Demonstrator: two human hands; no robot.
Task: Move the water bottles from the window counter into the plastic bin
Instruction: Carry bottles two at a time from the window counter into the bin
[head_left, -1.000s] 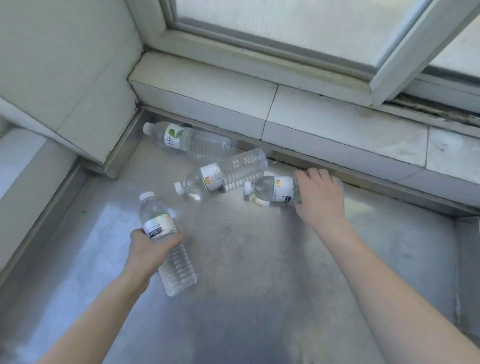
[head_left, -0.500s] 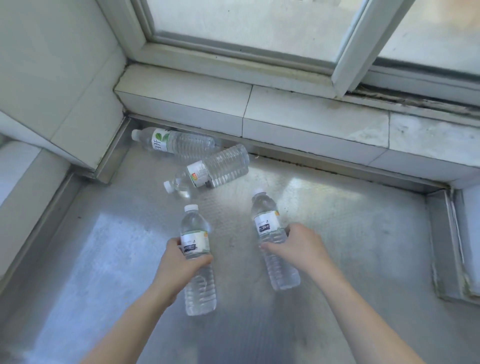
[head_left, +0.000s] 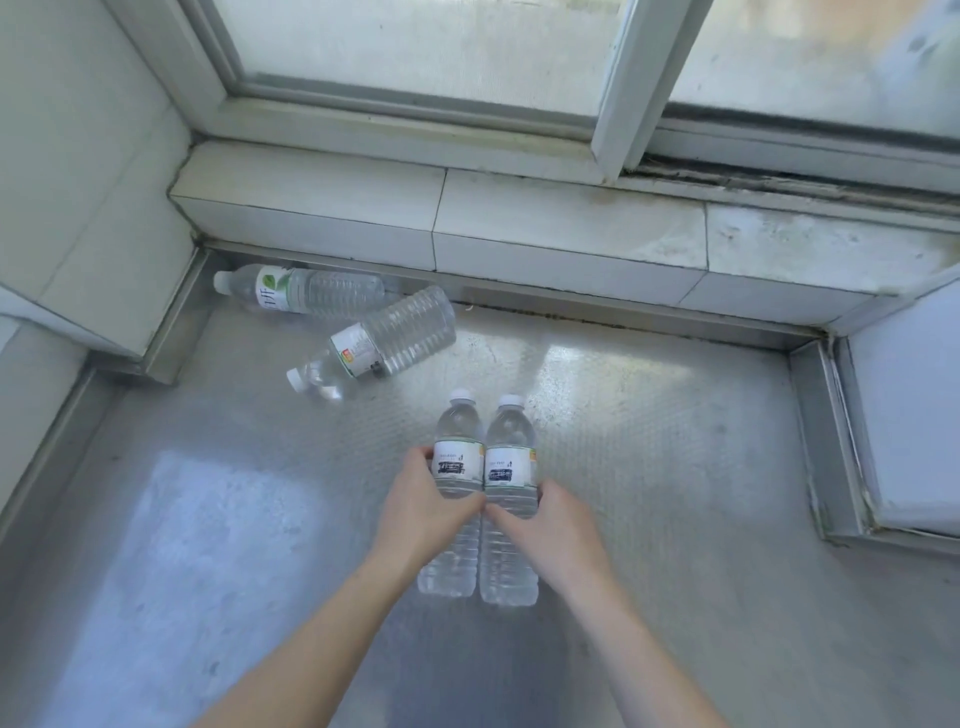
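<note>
Left hand (head_left: 422, 506) grips left bottle (head_left: 453, 499), right hand (head_left: 545, 519) grips right bottle (head_left: 510, 506); fingers curled round each at label height, bottles pressed side by side, caps pointing far, above metal counter (head_left: 208, 519). Two more bottles lie at far left: green-label bottle (head_left: 306, 288) against tiled ledge (head_left: 519, 228), orange-label bottle (head_left: 379, 343) angled just near it. Window frame (head_left: 618, 88) beyond.

- Daylight pours in through the far window (head_left: 415, 47), pretty bright overall
- Soft glare patches on the metal counter (head_left: 675, 467)
- Wide-angle bending at the edges, slightly soft focus
</note>
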